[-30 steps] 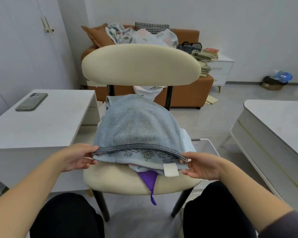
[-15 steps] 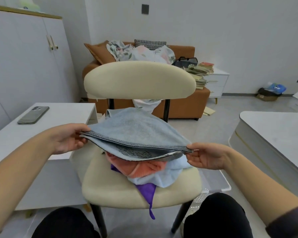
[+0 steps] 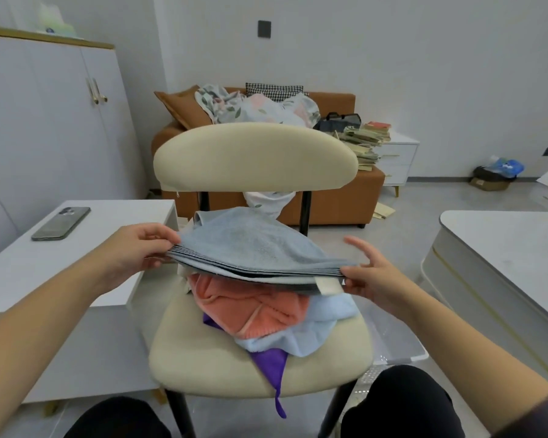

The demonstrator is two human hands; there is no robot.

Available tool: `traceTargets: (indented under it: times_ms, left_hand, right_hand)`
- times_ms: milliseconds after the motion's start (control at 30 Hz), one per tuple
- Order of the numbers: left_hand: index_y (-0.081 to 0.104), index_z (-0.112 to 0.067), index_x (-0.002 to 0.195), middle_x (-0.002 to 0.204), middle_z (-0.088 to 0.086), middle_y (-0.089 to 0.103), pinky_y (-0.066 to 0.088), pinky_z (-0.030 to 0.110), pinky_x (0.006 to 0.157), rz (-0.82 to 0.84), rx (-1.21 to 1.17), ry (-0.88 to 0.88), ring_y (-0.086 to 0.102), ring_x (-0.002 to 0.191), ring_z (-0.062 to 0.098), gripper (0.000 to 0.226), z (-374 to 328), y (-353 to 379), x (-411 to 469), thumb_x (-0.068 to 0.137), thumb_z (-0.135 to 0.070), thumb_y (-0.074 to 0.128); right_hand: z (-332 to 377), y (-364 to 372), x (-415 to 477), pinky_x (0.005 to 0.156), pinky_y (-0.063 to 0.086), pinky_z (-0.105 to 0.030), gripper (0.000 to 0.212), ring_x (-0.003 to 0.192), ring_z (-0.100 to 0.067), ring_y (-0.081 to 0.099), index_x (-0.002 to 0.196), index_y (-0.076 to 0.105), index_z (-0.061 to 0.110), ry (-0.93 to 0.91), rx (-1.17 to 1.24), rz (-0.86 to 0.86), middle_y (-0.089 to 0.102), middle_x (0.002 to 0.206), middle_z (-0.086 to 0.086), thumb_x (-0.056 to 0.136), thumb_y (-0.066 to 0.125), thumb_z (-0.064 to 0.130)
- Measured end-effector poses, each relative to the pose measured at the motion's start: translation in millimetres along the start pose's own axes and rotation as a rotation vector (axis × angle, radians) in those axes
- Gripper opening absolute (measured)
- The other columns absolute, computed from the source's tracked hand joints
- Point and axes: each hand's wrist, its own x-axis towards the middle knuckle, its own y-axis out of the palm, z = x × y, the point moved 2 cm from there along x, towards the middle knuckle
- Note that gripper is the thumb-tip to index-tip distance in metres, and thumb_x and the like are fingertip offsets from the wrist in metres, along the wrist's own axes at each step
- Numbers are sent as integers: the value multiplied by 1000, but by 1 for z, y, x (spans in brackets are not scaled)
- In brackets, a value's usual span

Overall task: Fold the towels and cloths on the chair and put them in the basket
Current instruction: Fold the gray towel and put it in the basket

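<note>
Grey towel (image 3: 260, 248) covers pile (image 3: 260, 311); basket (image 3: 402, 355) half-hidden.

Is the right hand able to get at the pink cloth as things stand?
Probably not yet: the right hand holds a corner of the blue towel; the pink cloth itself lies exposed underneath.

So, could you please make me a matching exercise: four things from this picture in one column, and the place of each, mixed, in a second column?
1 grey-blue towel
2 salmon knitted cloth
3 purple cloth
4 phone

A on the white table
B hanging over the chair seat front edge
C held between left hand and right hand
D topmost under the towel

Pairs: 1-C, 2-D, 3-B, 4-A
</note>
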Motion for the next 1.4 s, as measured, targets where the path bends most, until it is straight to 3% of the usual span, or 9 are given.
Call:
traceTargets:
  times_ms: [133, 233, 333, 467, 667, 767, 1033, 1233, 1400]
  left_hand:
    - [69, -19, 104, 103, -1, 68, 46, 19, 70, 52, 267, 149, 61, 88, 14, 21, -15, 0, 5, 88, -8, 62]
    - [67, -27, 103, 96, -11, 65, 43, 15, 71, -87, 540, 333, 61, 89, 10, 25, -33, 0, 13, 84, -11, 68]
    - [70, -21, 100, 87, -12, 59, 35, 12, 68, -240, 764, 546, 57, 81, 11, 23, -53, -3, 29, 81, -8, 71]
    - [67, -16, 104, 93, -4, 56, 39, 25, 72, -161, 1065, 637, 53, 83, 17, 26, -71, -5, 51, 80, -6, 69]
    - [70, -17, 85, 81, 3, 64, 39, 31, 66, -292, 885, 622, 56, 79, 22, 8, -133, -19, 65, 87, -12, 63]
    - [65, -21, 81, 82, 2, 60, 39, 30, 68, -308, 749, 645, 54, 77, 18, 6, -180, -29, 69, 87, -20, 65]
    - [62, -22, 80, 74, -8, 66, 55, 17, 63, -313, 145, 823, 60, 72, 11, 14, -273, -45, 52, 92, -16, 57]
    - [53, -19, 86, 85, -5, 60, 42, 25, 68, -487, 579, 949, 58, 75, 20, 17, -292, -58, 38, 85, -8, 65]
    - [51, -32, 79, 85, -4, 62, 43, 24, 68, -371, 894, 951, 60, 77, 18, 32, -283, -67, 31, 82, -3, 65]
  right_hand:
    - [29, -3, 4, 65, 53, -17, 23, 68, -11, 62, 98, 67, 13, -124, -130, -20, 64, 88, -8, 89, 56, -5]
    - [50, -7, 15, 75, 52, -20, 33, 87, -13, 64, 108, 66, 16, -182, -420, -15, 66, 98, -3, 80, 69, -2]
    - [71, -7, 30, 75, 50, -24, 27, 82, -8, 59, 93, 68, 22, -378, -816, -137, 64, 86, 12, 77, 71, 1]
    - [95, -10, 50, 65, 45, -21, 13, 73, -7, 57, 80, 66, 24, -452, -948, -200, 62, 74, 14, 79, 72, 13]
    - [160, -17, 65, 62, 44, -31, 17, 72, -22, 56, 82, 68, 13, -534, -999, -202, 63, 74, -4, 93, 58, 22]
    - [214, -21, 64, 75, 51, -45, 20, 82, -36, 61, 91, 68, 3, -645, -882, -280, 67, 85, -16, 95, 54, 16]
    - [316, -35, 33, 77, 49, -40, 10, 81, -19, 59, 104, 56, 23, -923, -524, -455, 67, 96, -7, 95, 53, 20]
    - [335, -34, 13, 52, 49, -19, 19, 63, -15, 58, 88, 55, 26, -1079, -840, -361, 58, 84, -2, 92, 53, 8]
    - [328, -29, 7, 62, 51, -21, 26, 64, -10, 59, 81, 57, 31, -1056, -1110, -213, 63, 84, 2, 85, 63, 6]
